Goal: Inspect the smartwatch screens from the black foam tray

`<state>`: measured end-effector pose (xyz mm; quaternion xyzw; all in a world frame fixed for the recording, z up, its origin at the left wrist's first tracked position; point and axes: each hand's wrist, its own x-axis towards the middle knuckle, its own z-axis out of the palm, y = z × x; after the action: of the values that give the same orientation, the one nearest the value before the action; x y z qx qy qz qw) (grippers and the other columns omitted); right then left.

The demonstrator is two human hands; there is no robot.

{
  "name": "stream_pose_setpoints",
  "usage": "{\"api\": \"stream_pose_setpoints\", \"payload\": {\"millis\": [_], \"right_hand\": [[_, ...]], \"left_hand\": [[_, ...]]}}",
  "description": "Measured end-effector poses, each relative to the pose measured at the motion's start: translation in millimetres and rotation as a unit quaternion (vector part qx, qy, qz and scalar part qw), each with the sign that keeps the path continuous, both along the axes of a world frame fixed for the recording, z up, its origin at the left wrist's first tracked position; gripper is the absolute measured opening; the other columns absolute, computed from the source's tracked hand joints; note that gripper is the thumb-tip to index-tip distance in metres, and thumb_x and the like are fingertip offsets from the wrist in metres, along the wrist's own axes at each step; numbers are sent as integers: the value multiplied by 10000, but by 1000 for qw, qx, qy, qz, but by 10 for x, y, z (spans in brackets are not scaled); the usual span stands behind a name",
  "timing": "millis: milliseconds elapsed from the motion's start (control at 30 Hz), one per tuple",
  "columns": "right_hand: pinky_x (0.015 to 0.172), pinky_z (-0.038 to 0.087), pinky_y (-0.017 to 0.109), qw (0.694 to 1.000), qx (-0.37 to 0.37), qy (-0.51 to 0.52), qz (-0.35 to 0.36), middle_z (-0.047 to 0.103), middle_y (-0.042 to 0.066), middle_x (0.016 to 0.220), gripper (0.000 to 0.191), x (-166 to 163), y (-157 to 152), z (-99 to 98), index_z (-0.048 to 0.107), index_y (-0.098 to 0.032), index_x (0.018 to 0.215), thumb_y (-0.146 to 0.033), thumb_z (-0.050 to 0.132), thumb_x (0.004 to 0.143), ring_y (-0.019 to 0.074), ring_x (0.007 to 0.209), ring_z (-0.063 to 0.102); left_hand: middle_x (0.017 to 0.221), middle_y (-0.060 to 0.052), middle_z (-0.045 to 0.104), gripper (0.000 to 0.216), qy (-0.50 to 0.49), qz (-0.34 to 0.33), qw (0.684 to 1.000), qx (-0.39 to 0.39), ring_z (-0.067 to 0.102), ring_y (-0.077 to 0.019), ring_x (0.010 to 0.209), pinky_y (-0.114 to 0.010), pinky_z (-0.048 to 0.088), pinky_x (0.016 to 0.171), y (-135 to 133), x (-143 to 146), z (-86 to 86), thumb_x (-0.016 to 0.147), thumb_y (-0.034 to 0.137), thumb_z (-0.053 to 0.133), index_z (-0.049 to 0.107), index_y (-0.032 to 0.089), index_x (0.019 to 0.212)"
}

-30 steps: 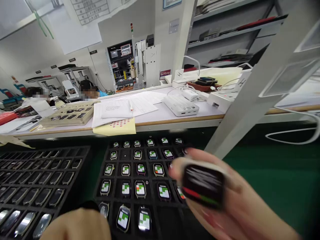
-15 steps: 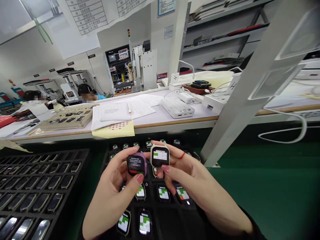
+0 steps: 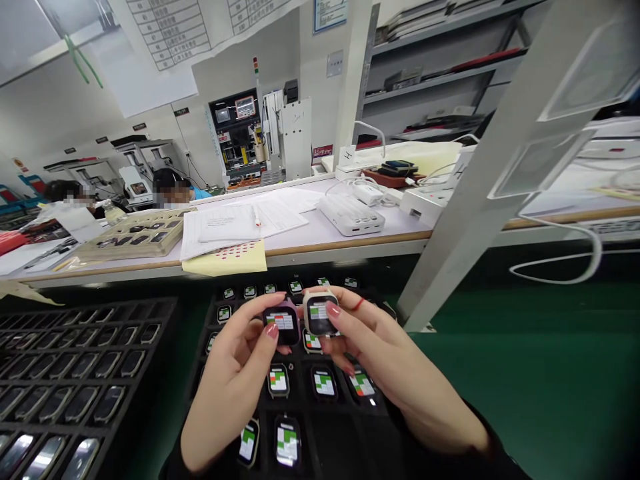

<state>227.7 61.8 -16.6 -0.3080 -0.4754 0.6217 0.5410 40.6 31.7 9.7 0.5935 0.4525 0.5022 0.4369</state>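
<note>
My left hand grips a purple-cased smartwatch body, thumb on its lit screen. My right hand holds a white-cased smartwatch body beside it, thumb pressing its screen. Both watches hover side by side over a black compartment tray filled with several watch bodies whose screens show green and white blocks.
A second black tray with several dark-screened watches lies to the left on the green mat. Behind it runs a white bench with papers, a beige tray, a white box and cables. A slanted grey post stands at right. People sit far left.
The left watch's screen has changed from dark text to a coloured grid. My left thumb has moved onto it, and my right thumb now presses the white watch's screen.
</note>
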Motion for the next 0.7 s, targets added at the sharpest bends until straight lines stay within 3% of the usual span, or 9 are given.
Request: {"api": "stream_pose_setpoints", "payload": {"millis": [100, 200, 400, 700], "right_hand": [[422, 440, 175, 1000, -4, 18, -6, 670, 69, 971, 524, -15, -3, -5, 696, -196, 1123, -637, 813, 865, 137, 625, 559], [447, 463, 179, 999, -10, 32, -5, 694, 80, 1005, 521, -16, -13, -5, 706, -197, 1141, -637, 799, 879, 145, 649, 570], [466, 461, 181, 999, -11, 33, 10, 711, 102, 1079, 532, 4, -3, -20, 694, -197, 1230, -632, 747, 929, 165, 709, 596], [468, 462, 185, 999, -8, 31, 10, 717, 116, 1116, 518, 11, 11, -28, 685, -190, 1262, -608, 726, 959, 173, 725, 605]], "left_hand": [[1047, -1, 675, 320, 8, 3, 1000, 2, 632, -132, 875, -234, 586, 860, 17, 1, -34, 989, 418, 620, 664, 415, 1306], [1261, 1, 670, 403, 28, 11, 999, 16, 643, -166, 1089, -266, 550, 951, 49, -13, -90, 985, 369, 637, 587, 413, 1383], [1273, -61, 673, 598, 61, 33, 997, 44, 650, -231, 1166, -294, 553, 836, 111, -43, -154, 910, 278, 722, 499, 335, 1462], [1311, -46, 656, 549, 64, 49, 995, 54, 630, -231, 1242, -299, 551, 911, 111, -39, -138, 922, 279, 706, 517, 348, 1433]]}}
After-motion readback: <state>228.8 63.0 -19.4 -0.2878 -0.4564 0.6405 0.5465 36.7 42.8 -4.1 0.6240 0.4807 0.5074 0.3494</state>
